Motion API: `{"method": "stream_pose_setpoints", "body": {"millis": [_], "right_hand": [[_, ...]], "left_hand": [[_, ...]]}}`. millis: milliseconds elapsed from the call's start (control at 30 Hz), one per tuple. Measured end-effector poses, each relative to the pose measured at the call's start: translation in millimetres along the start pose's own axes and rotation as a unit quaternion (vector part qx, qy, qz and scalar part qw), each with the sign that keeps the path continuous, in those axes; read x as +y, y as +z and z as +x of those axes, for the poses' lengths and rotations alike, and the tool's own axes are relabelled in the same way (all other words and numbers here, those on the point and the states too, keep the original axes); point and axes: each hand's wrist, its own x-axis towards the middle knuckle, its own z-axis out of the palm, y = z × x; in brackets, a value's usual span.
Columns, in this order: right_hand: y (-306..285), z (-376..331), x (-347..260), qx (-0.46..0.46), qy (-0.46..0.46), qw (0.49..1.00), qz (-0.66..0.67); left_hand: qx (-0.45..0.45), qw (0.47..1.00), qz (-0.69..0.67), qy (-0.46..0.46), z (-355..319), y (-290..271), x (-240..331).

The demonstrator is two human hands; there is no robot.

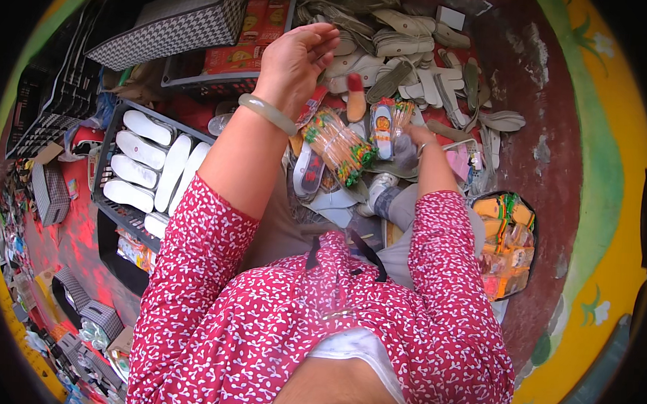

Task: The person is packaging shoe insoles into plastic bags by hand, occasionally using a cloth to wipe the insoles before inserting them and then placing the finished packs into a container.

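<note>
My left hand (301, 53) is raised over the far middle of the pile, its fingers loosely stretched and holding nothing that shows. Just below it lies a tan piece with a red tip (355, 99). My right hand (419, 136) is low over the pile, beside a dark greyish thing (406, 152) and a packaged insole (382, 131); its fingers are too unclear to read. Between my arms rests a clear-wrapped bundle (337, 145) with green and orange ends. A white-and-dark insole (308, 171) leans at its near left side.
Grey and white insoles (410, 43) are heaped at the far side. To the left, a dark crate (106, 192) holds several white insoles (173, 172). Behind it stand a houndstooth box (176, 29) and red packages (255, 26). A container of orange packets (508, 242) sits on the right.
</note>
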Motion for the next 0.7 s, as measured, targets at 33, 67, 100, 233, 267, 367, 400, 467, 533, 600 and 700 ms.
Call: {"method": "stream_pose_setpoints", "body": {"millis": [33,67,100,233,267,367,400,467,533,600,700], "right_hand": [[13,1,9,0.045,0.116,0.99,-0.073],[25,6,31,0.056,0.175,0.975,-0.124],[39,5,35,0.05,0.182,0.969,-0.161],[73,4,54,0.038,0.178,0.959,-0.216],[78,7,55,0.035,0.173,0.96,-0.218],[86,12,55,0.029,0.163,0.96,-0.225],[88,15,54,0.025,0.157,0.962,-0.224],[93,19,52,0.019,0.146,0.963,-0.227],[94,22,50,0.015,0.135,0.963,-0.232],[96,23,52,0.015,0.129,0.964,-0.232],[97,25,55,0.022,0.117,0.964,-0.236]], "left_hand": [[0.006,1.0,0.003,0.0,-2,-1,1],[-0.001,1.0,0.008,-0.007,-2,3,0],[-0.002,1.0,0.01,-0.009,-5,3,1],[-0.023,0.999,0.019,-0.03,-15,13,-1],[-0.027,0.999,0.02,-0.036,-16,16,-3],[-0.036,0.998,0.025,-0.04,-19,20,-5],[-0.035,0.998,0.025,-0.042,-20,22,-6],[-0.033,0.998,0.026,-0.04,-23,25,-6],[-0.032,0.998,0.03,-0.042,-25,27,-8],[-0.03,0.998,0.036,-0.046,-27,29,-10],[-0.028,0.997,0.045,-0.052,-27,29,-10]]}}
